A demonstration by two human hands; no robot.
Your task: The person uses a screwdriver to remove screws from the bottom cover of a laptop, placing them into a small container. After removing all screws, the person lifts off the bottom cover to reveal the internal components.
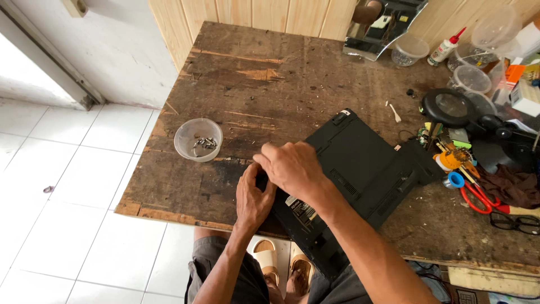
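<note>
A black laptop (360,163) lies upside down and at an angle on a worn wooden table (270,84), its near corner hanging over the front edge. My left hand (253,197) grips the laptop's left corner from the side. My right hand (289,166) rests over the same corner, fingers curled down onto its edge. What lies under the fingers is hidden. A small clear plastic cup (198,139) holding several metal screws stands to the left of my hands.
At the right lie red-handled scissors (475,197), a black round magnifier (450,104), glasses (517,222), small tools, clear tubs (409,49) and a glue bottle (444,49). A mirror (382,25) leans at the back wall. White floor tiles lie left.
</note>
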